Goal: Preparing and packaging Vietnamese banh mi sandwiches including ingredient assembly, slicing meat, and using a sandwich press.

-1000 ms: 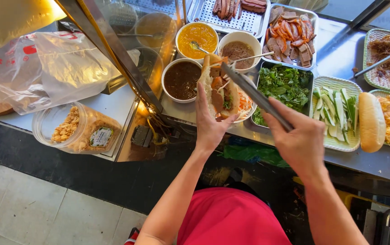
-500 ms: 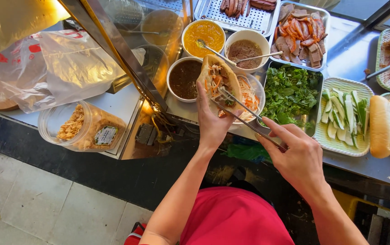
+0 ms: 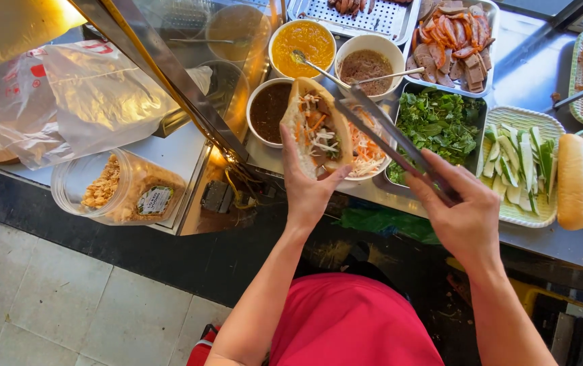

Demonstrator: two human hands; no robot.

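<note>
steel counter [image 3: 542, 251] crowded with bowls; left hand [image 3: 308, 186] cupping split roll [image 3: 315, 125], right hand [image 3: 464, 217] now drawing pinched tongs [image 3: 400, 146] back from filling.

Bright, even daylight falls over the food, colours vivid and shadows soft. A warm yellow glow burns at the top left corner, with a small hot spot under the slanted metal frame [image 3: 169, 74]. The clear plastic bags [image 3: 68, 95] throw white glare. Edges bend slightly; focus stays sharp throughout.
</note>
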